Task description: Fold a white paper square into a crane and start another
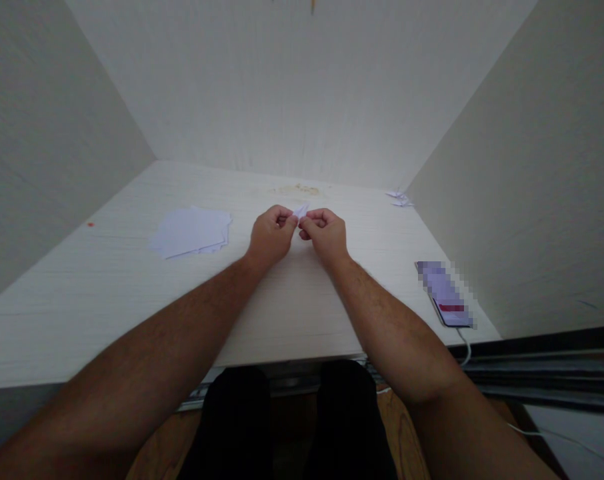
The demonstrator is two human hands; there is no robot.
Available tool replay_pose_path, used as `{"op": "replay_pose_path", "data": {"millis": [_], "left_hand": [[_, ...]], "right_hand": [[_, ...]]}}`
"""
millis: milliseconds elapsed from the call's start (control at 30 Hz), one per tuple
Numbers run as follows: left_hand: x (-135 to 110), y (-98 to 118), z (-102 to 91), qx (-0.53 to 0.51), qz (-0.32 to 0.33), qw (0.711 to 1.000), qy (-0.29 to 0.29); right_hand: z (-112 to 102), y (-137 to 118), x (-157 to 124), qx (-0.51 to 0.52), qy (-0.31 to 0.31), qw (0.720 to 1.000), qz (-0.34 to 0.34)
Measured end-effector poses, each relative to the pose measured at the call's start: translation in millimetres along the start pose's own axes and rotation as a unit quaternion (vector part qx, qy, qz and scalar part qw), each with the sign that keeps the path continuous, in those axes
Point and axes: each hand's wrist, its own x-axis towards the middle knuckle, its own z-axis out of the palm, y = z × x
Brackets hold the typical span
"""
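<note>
Between my two hands, over the middle of the white table, is a small piece of folded white paper with a pointed corner sticking up. My left hand pinches its left side between thumb and fingers. On the other side my right hand pinches it too, the fingers curled inward. The fingertips cover much of the paper, so its full shape is hidden. To the left of my hands lies a loose stack of white paper sheets.
Several small folded paper pieces rest in the far right corner. A phone with a white cable lies near the right wall. Walls enclose the table at the back and both sides. Brownish marks show near the back.
</note>
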Motion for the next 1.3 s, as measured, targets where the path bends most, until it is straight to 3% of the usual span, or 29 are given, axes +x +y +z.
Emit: {"op": "replay_pose_path", "data": {"millis": [100,300,1300], "left_hand": [[0,-3,0.7,0.005,0.001,1.000,-0.003],[0,-6,0.9,0.032,0.023,0.999,-0.003],[-4,-2,1.7,-0.023,0.024,0.999,-0.028]], "right_hand": [[1,-1,-1,0.011,0.005,1.000,0.006],[0,2,1,-0.006,0.007,0.999,-0.046],[0,-7,1,0.052,0.007,0.999,0.003]]}}
